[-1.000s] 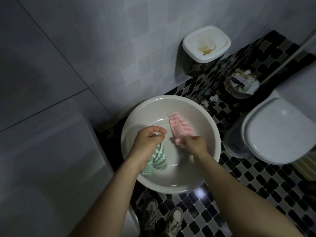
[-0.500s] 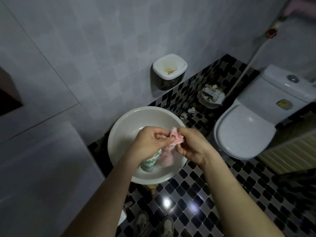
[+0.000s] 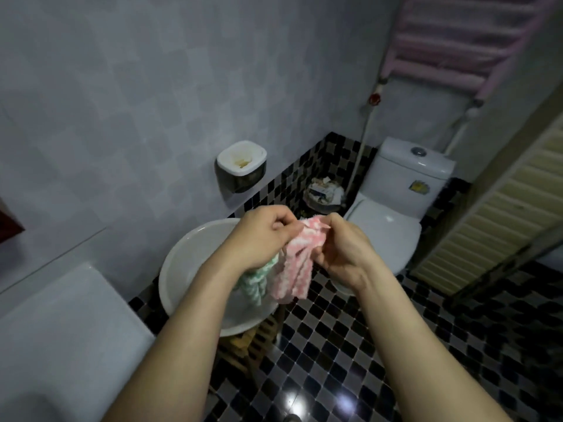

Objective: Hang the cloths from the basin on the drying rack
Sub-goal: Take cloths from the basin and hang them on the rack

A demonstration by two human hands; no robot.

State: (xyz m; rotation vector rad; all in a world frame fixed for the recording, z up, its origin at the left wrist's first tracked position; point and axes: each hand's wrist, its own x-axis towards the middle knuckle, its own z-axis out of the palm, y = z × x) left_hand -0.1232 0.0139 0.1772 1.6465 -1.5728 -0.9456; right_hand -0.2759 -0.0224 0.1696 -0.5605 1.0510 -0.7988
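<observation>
My left hand (image 3: 262,236) grips a green striped cloth (image 3: 256,281) that hangs below its palm, and its fingertips also pinch the top edge of a pink striped cloth (image 3: 297,263). My right hand (image 3: 344,248) holds the other side of the pink cloth's top edge. Both cloths hang in the air above the white basin (image 3: 182,269), which stands on a low wooden stool. The pink drying rack (image 3: 457,41) is fixed high on the wall at the upper right, above the toilet.
A white toilet (image 3: 393,226) stands to the right of the basin. A full waste bin (image 3: 324,191) sits in the corner. A tissue box (image 3: 242,166) hangs on the tiled wall. A white appliance (image 3: 61,330) fills the lower left, a slatted door (image 3: 502,223) the right.
Both hands have lifted the two cloths up out of the basin. The view has tilted upward, and the drying rack and toilet tank have come into sight.
</observation>
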